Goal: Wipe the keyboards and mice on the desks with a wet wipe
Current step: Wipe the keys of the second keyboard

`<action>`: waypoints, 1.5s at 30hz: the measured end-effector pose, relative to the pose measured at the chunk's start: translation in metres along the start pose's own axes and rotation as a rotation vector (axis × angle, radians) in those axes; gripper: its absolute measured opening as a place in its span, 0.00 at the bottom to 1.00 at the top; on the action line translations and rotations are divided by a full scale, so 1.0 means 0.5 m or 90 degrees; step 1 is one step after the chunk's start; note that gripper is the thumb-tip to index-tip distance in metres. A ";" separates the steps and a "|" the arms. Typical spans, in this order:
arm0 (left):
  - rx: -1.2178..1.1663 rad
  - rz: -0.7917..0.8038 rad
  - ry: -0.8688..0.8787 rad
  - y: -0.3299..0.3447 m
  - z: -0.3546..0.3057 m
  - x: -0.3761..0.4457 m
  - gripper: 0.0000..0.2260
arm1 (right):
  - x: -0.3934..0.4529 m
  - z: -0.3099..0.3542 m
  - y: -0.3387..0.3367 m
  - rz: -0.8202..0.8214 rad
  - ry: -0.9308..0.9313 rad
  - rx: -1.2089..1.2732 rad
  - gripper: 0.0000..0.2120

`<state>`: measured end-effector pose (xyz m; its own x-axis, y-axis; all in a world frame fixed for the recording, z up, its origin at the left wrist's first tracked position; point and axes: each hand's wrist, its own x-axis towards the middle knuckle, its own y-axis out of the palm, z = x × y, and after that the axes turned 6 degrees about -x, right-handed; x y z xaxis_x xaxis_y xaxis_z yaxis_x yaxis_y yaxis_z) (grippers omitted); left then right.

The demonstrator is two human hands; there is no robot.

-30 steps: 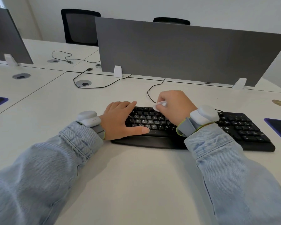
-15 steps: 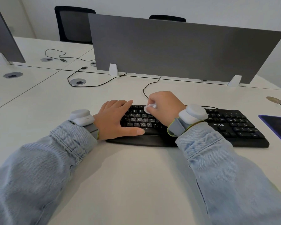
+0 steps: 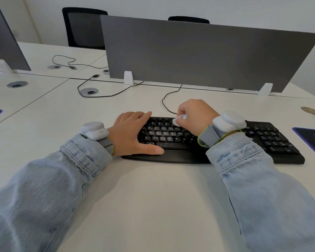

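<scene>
White bench (image 3: 153, 197) fills the view, and a black keyboard (image 3: 273, 140) lies on it just in front of the person. On the top rows of the keys, left of the keyboard's middle, sits a small bunched wet wipe (image 3: 178, 120). The right hand (image 3: 195, 117) has its fingers curled round the wipe and pinches it against the keys. The left hand (image 3: 131, 133) lies flat on the left end of the keyboard, fingers straight and spread over the keys, thumb stretched along the front edge by the black wrist rest (image 3: 171, 157). The two hands are apart, with keys showing between them.

Each wrist carries a white device on a grey band, above pale denim sleeves. A black cable (image 3: 165, 102) runs from the back of the keyboard towards a grey divider panel (image 3: 198, 55) that stands upright across the bench in white clips. Left of it are round cable grommets (image 3: 89, 91) and loose cables. A dark mat with a purple edge (image 3: 311, 139) lies at the right edge, near the keyboard. Two black chairs (image 3: 82, 28) stand behind the divider.
</scene>
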<state>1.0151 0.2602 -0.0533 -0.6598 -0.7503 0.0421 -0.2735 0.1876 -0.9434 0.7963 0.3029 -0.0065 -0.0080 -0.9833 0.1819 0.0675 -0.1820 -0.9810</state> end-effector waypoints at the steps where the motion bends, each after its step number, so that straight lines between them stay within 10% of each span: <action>1: -0.003 0.000 0.000 0.000 0.000 -0.001 0.67 | 0.001 -0.008 -0.004 0.002 0.015 -0.010 0.06; 45: 0.011 0.026 0.010 -0.003 0.008 0.001 0.66 | -0.028 -0.081 -0.023 0.000 -0.023 0.036 0.06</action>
<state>1.0182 0.2571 -0.0531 -0.6810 -0.7322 0.0090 -0.2343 0.2062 -0.9500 0.7551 0.3188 -0.0004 0.0285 -0.9821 0.1860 0.1241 -0.1811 -0.9756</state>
